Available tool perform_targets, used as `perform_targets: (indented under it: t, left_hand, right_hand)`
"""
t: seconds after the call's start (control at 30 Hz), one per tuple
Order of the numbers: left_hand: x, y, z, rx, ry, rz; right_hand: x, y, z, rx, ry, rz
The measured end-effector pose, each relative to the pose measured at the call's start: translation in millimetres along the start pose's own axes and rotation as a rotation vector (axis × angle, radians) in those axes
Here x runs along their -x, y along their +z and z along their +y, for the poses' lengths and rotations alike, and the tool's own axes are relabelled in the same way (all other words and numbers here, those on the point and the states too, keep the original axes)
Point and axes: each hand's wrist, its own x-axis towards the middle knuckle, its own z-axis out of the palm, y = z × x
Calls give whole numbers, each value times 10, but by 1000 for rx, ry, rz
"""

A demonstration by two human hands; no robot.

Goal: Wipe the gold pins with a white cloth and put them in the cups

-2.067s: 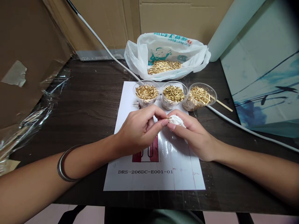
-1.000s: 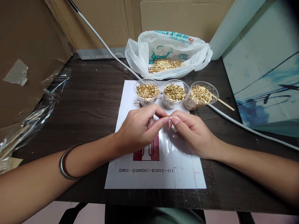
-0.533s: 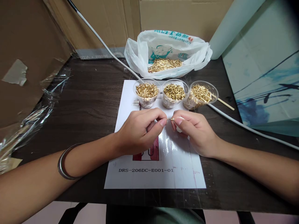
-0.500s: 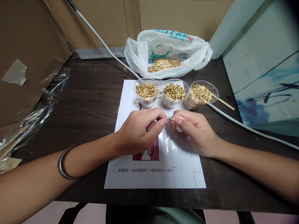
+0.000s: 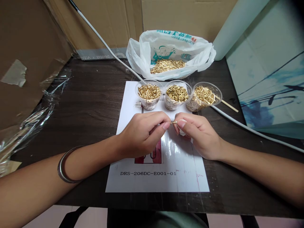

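My left hand [image 5: 148, 131] is closed in a pinch on one end of a thin brass pin [image 5: 173, 122]. The other end runs to the fingertips of my right hand [image 5: 201, 133], which is closed too. White material [image 5: 182, 131], perhaps tissue, shows between my right thumb and fingers. Both hands hover above a printed sheet [image 5: 156, 183]. Just beyond them stand three clear plastic cups of small brass pieces: a left cup [image 5: 149, 104], a middle cup [image 5: 174, 104] and a right cup [image 5: 193, 106], which leans.
Behind the cups a white plastic bag [image 5: 140, 63] holds more brass pieces. A grey cable [image 5: 102, 41] crosses the dark table [image 5: 95, 91]. A thin wooden stick [image 5: 229, 105] pokes out by the right cup. Cardboard [image 5: 106, 25] walls the back; clear plastic wrap [image 5: 42, 107] lies left.
My hands have shifted very slightly, and more of the brass pin shows between the fingertips. The cups and bag stay where they were.
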Motion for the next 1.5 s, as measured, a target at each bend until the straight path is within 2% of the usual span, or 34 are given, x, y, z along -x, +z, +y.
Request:
perform_targets:
  t: [0.5,0.77,1.07,1.3,1.5]
  left_hand:
    - [3,8,-13,-4,20,-14]
    - [-4,2,-33,-14,26,-72]
    - [20,26,-60,-119,59,-79]
    - [35,32,-70,-171,81,-91]
    - [33,36,-76,-170,95,-82]
  right_hand:
    - [2,-9,7,-9,3,-46]
    - [-8,-7,20,-1,20,-66]
    - [5,-19,20,6,54,-104]
    - [-7,-43,3,-77,66,-140]
    - [-13,-31,-16,-83,85,-120]
